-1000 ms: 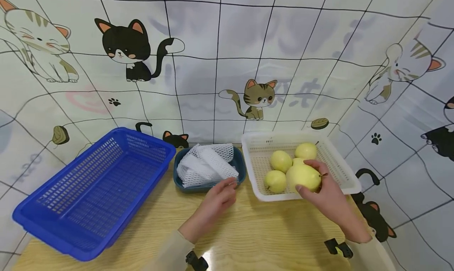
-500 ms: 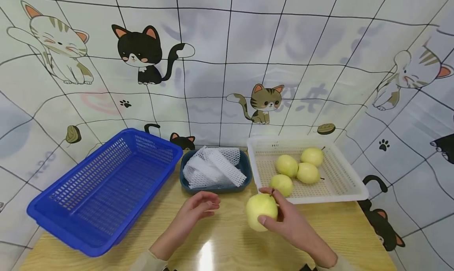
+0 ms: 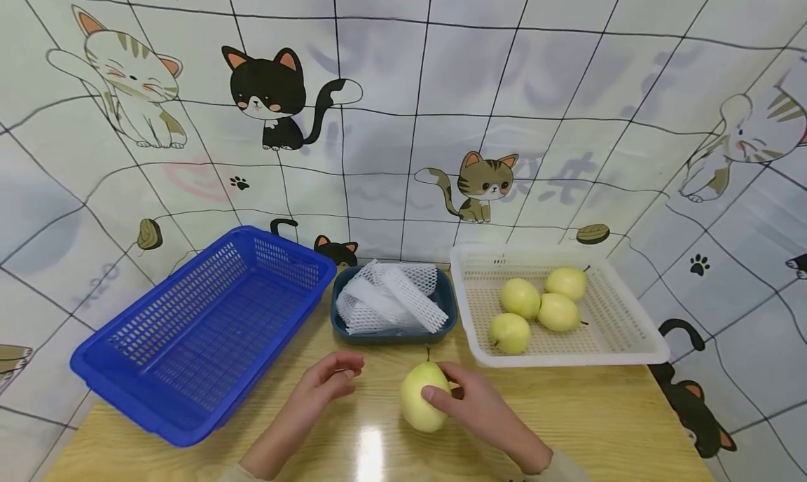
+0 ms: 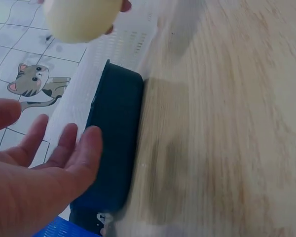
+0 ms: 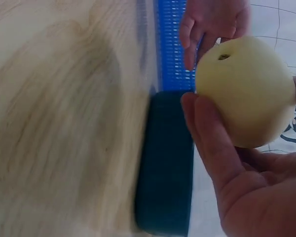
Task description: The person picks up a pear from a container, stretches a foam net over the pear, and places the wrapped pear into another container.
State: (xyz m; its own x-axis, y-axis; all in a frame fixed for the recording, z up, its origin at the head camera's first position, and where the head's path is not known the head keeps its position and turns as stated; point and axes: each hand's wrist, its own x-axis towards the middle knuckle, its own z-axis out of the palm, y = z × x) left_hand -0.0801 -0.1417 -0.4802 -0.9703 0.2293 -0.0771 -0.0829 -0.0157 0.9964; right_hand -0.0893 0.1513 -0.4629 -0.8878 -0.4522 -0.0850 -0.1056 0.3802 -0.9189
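In the head view my right hand (image 3: 482, 408) grips a pale yellow-green pear (image 3: 421, 398) from its right side, stem up, above the front of the table. The right wrist view shows the thumb and fingers around the same pear (image 5: 246, 94), its underside dimple facing the camera. My left hand (image 3: 324, 384) is apart from the pear, to its left, with relaxed, slightly bent fingers and nothing in them. In the left wrist view that hand (image 4: 54, 168) is beside the dark teal basket (image 4: 116, 143). White foam net sleeves (image 3: 387, 300) lie in that basket.
Several more pears (image 3: 520, 298) sit in a white perforated basket (image 3: 621, 328) at the right. A large blue basket (image 3: 202, 335) with nothing in it stands at the left. Behind them hangs a cat-print cloth (image 3: 391, 139) over the wooden table (image 3: 567, 412).
My right hand has lifted the pear out of the white basket and carried it left, to the front of the teal basket. My left hand has drawn back from the foam nets.
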